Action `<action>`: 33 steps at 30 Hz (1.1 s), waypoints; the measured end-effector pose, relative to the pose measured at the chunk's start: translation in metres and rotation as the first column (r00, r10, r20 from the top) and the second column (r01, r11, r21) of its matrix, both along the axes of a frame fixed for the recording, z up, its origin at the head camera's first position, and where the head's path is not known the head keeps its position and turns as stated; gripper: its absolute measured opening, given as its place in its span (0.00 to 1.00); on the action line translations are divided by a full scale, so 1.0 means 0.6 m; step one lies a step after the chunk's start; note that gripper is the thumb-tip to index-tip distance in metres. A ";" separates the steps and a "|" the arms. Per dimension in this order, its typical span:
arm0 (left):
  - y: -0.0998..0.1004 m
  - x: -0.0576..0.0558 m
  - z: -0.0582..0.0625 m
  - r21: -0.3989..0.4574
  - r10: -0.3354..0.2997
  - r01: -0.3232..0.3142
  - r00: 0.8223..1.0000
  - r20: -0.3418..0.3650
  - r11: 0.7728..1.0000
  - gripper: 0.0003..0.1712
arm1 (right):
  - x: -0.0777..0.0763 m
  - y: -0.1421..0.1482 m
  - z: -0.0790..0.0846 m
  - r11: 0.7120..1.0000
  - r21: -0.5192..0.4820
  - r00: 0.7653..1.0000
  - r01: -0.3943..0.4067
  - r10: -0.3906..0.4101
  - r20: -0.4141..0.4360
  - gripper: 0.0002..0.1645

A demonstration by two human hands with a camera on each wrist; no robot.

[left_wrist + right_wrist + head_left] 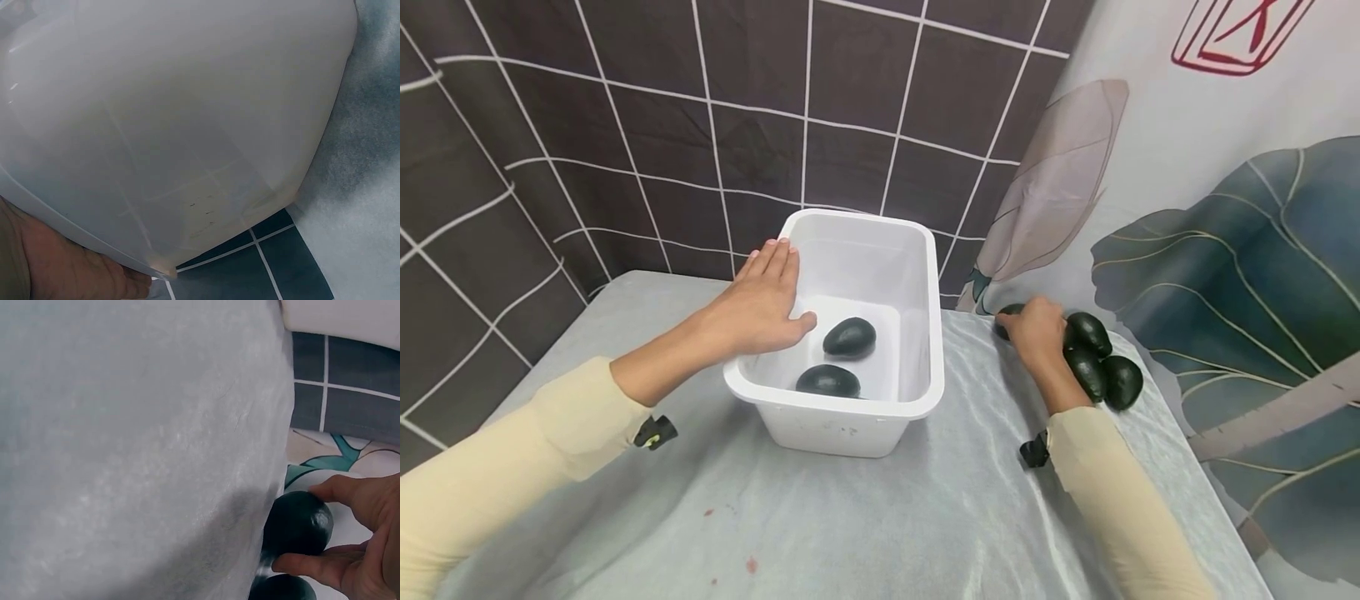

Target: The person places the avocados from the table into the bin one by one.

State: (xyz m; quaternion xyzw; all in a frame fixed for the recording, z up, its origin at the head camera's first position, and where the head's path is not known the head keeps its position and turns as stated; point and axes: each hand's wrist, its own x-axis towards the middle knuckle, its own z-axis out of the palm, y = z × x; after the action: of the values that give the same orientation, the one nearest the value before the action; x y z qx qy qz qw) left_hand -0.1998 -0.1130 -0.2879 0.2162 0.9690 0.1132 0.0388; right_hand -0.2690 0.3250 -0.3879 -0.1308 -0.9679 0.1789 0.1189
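Observation:
A white plastic basin (842, 429) stands on the cloth-covered table. Two dark green avocados lie in it, one (850, 337) mid-floor and the other (827, 381) near the front wall. My left hand (756, 304) rests flat on the basin's left rim, fingers straight and thumb reaching over the inside. Off to the right, my right hand (1037, 333) pinches an avocado (297, 522) between thumb and fingers. Beside that hand sit more loose avocados (1123, 383), grouped together; another (284, 589) shows just below the pinched one in the right wrist view.
Grey cloth (850, 525) covers the table, whose right edge runs close past the avocado group. A dark curtain with white grid lines (865, 75) hangs behind the basin. A leaf-patterned curtain (1262, 250) hangs at the right.

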 end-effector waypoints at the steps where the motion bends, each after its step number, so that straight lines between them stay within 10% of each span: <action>1: -0.001 0.000 0.000 0.001 0.000 0.000 1.000 -0.002 1.000 0.57 | 0.002 0.001 0.000 1.000 -0.016 1.000 -0.005 0.005 -0.006 0.28; 9: 0.001 0.000 -0.003 -0.001 -0.002 0.002 1.000 -0.012 1.000 0.57 | 0.040 -0.002 0.014 0.977 -0.212 1.000 0.020 -0.022 -0.007 0.28; 26: 0.001 0.000 -0.002 0.003 0.001 -0.001 1.000 0.000 1.000 0.57 | 0.045 -0.002 -0.008 0.953 -0.288 0.996 0.089 -0.094 -0.004 0.28; 33: 0.001 0.002 -0.001 0.010 0.004 -0.004 1.000 -0.002 1.000 0.57 | -0.008 0.039 -0.060 0.915 -0.367 0.984 0.169 -0.136 0.114 0.51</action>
State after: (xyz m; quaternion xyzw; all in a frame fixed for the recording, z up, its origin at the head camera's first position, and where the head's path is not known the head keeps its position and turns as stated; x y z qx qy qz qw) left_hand -0.1985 -0.1127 -0.2885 0.2146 0.9688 0.1181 0.0364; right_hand -0.2740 0.3487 -0.4241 -0.2337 -0.9068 0.3450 0.0633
